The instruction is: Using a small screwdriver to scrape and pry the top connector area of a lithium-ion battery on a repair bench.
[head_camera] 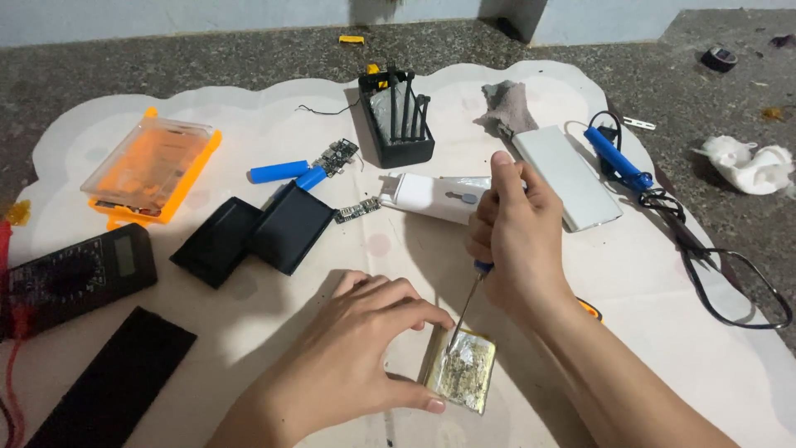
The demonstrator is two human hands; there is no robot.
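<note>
Screwdriver (466, 309) gripped in right hand (518, 241), tip on foil pouch (461, 373); left hand (352, 357) pinching pouch edges. Best kept shallow, light pressure, no piercing.

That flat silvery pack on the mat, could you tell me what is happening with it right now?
A person steadies the flat silvery pack on the white mat with the left hand, fingers at its edges. The right hand holds a screwdriver upright, its tip pressed onto the pack's top face. Around them lie a multimeter, two blue cylindrical cells, a small circuit board, black pouches, a white power bank and a blue soldering iron.
</note>
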